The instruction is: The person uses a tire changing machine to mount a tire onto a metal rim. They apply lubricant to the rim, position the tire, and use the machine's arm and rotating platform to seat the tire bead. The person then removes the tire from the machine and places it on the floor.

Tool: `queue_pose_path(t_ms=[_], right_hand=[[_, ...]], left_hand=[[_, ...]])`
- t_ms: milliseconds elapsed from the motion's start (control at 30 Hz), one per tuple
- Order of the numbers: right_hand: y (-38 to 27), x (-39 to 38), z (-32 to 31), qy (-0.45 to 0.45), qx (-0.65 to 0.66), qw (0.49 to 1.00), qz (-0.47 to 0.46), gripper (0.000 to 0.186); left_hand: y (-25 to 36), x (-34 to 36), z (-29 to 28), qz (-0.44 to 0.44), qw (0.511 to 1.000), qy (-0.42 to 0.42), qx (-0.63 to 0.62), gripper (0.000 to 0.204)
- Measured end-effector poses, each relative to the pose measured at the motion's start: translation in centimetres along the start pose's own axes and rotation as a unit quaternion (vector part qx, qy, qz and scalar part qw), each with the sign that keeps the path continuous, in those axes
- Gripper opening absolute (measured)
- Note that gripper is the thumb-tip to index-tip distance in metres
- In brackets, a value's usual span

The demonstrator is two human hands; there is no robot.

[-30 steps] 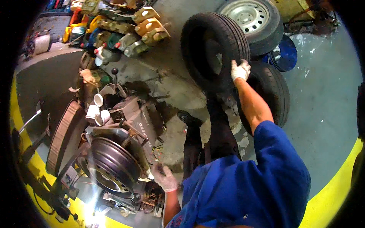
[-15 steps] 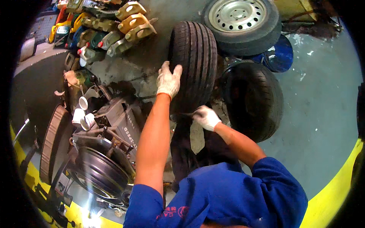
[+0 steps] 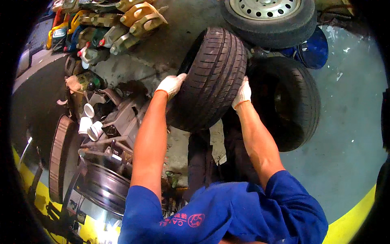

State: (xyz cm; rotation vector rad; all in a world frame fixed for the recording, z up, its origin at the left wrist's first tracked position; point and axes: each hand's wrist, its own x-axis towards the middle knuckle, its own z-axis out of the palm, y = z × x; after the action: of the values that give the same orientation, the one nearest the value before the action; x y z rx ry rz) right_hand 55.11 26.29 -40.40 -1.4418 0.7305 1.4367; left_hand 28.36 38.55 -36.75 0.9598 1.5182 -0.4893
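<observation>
A black car tire point(image 3: 215, 79) stands tilted in front of my legs, its grooved tread facing me. My left hand point(image 3: 171, 85), in a whitish knitted glove, is closed on the tire's left edge, with its fingertips partly hidden there. On the opposite side my right hand point(image 3: 243, 93), gloved the same way, grips the right edge; most of its fingers are hidden by the tire. Just right of that hand another bare tire point(image 3: 306, 101) leans with its dark hollow showing.
Beyond the tires lies a wheel with a silver steel rim point(image 3: 266, 9), next to a blue drum point(image 3: 315, 49). Several oil jugs point(image 3: 140, 16) crowd the far left. A tire machine point(image 3: 122, 122) with white cups point(image 3: 90, 128) and a dark rim point(image 3: 103, 183) stands left.
My right hand has moved up from below the tire to its right edge. My left hand has slid lower on the left edge. The tire has tilted and turned, its top leaning right.
</observation>
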Motion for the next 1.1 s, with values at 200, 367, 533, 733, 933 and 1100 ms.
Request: queue_pose_path(t_ms=[200,367,533,733,933,1100], right_hand=[[-3.3,-1.4,0.4,-0.046,-0.027,0.999,-0.009,0.078],[-3.3,-1.9,-2.9,-0.165,0.016,0.986,0.029,0.080],[-2.6,-8.1,-3.5,-0.232,0.014,0.973,-0.005,0.076],[-4.0,-20.1,2.2,-0.282,-0.035,0.957,-0.053,0.080],[-7.6,-43.1,9.9,-0.453,-0.053,0.862,-0.220,0.076],[-9.3,-47.7,9.6,-0.506,-0.072,0.769,-0.382,0.065]], left_hand=[[7.5,0.1,2.7,-0.013,0.881,-0.205,-0.426,0.072],[4.9,2.3,6.6,0.061,0.858,-0.200,-0.470,0.071],[0.3,-0.9,7.5,0.070,0.877,-0.124,-0.458,0.070],[3.4,-21.0,3.0,0.227,0.765,-0.083,-0.598,0.053],[8.7,-45.4,-5.7,0.493,0.804,0.332,0.029,0.042],[5.8,-63.2,1.4,0.431,0.769,0.471,-0.010,0.033]])
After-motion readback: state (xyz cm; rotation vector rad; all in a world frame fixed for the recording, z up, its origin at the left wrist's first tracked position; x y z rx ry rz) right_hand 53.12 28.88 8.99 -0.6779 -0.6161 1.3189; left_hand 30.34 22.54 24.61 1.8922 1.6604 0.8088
